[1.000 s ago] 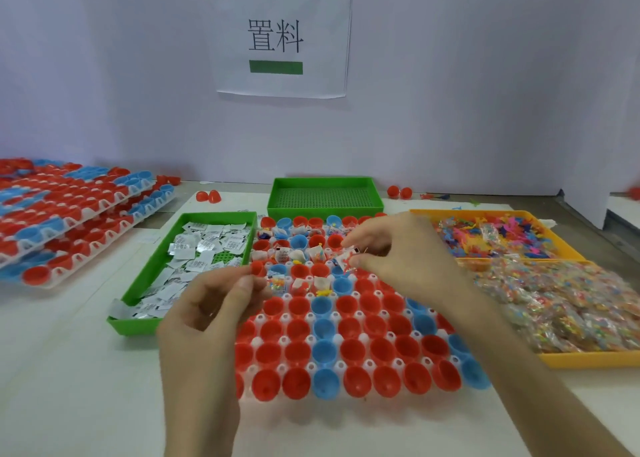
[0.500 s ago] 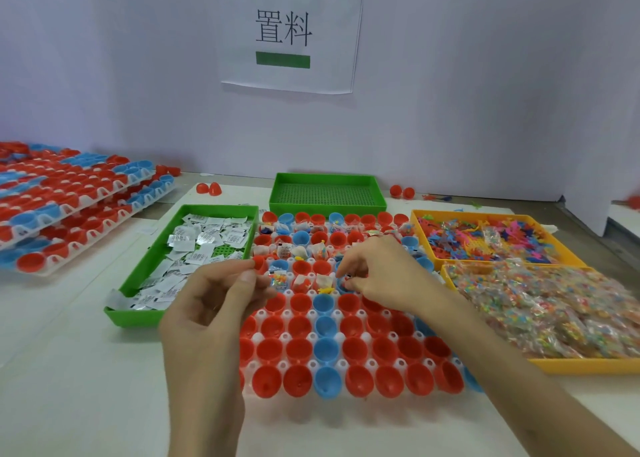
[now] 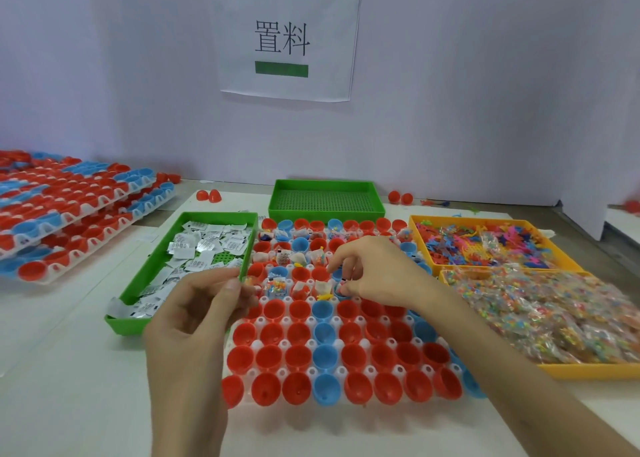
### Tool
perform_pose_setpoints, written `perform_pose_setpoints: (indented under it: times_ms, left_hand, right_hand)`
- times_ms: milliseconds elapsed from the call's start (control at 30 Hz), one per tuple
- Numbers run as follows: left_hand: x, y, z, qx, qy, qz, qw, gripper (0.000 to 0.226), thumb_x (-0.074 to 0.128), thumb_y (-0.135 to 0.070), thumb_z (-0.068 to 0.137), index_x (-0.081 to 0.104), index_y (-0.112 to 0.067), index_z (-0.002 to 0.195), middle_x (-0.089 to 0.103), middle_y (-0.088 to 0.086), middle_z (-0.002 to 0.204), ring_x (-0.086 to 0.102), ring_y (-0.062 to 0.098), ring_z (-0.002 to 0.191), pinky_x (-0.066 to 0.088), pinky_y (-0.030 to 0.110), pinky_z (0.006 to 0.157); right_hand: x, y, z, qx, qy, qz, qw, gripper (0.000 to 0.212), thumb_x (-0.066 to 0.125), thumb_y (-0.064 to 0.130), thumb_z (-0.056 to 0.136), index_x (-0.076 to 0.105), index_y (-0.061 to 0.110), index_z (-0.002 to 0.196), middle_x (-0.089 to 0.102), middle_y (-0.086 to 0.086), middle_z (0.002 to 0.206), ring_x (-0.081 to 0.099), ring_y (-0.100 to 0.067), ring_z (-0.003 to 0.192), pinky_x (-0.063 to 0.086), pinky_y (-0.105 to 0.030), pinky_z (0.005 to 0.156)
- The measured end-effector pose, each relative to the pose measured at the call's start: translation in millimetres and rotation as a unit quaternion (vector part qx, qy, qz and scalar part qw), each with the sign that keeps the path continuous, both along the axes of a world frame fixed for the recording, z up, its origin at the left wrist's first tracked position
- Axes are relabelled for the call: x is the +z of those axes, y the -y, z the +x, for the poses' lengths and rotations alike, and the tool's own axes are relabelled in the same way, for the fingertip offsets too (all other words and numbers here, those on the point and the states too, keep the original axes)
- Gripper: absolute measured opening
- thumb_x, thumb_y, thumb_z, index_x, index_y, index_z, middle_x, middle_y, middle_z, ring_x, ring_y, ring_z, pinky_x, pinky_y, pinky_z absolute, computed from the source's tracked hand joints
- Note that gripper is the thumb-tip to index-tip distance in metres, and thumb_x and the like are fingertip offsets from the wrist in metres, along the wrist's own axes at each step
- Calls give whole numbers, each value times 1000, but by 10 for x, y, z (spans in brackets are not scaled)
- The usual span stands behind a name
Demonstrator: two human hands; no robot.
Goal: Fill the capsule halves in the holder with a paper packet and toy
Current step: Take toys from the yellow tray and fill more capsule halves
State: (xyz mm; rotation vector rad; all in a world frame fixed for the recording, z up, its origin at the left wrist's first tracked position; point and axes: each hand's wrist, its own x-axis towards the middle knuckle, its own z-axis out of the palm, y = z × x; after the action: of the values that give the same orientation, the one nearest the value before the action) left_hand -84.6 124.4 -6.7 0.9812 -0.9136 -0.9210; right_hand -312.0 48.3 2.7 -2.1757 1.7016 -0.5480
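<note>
A white holder (image 3: 284, 344) in front of me carries rows of red and blue capsule halves (image 3: 353, 356). The far rows hold paper packets and small toys; the near rows stand bare. My right hand (image 3: 377, 276) reaches down to a blue half in the fourth row, fingertips pinched on a small white packet (image 3: 343, 280). My left hand (image 3: 194, 318) hovers over the holder's left edge with thumb and fingers pinched together; anything between them is hidden.
A green tray (image 3: 138, 283) of paper packets (image 3: 194, 248) lies left of the holder. An empty green tray (image 3: 325, 200) sits behind it. Two orange trays on the right hold coloured toys (image 3: 481, 241) and clear toy bags (image 3: 554, 314). Stacked filled holders (image 3: 69, 214) stand far left.
My right hand has dropped from above the holder down into the fourth row with its packet. The left hand has stayed nearly still.
</note>
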Motion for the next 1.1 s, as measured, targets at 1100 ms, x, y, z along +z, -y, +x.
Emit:
perform_pose_setpoints:
  times_ms: [1100]
  left_hand:
    - [-341, 1002, 779, 113, 495, 128, 852, 29, 80, -6, 78, 69, -30, 67, 69, -1, 73, 61, 22, 73, 43, 33, 61]
  right_hand:
    - [-98, 119, -1662, -284, 11, -12, 959, 15, 82, 14, 80, 72, 26, 84, 71, 2, 91, 64, -8, 83, 45, -23, 65]
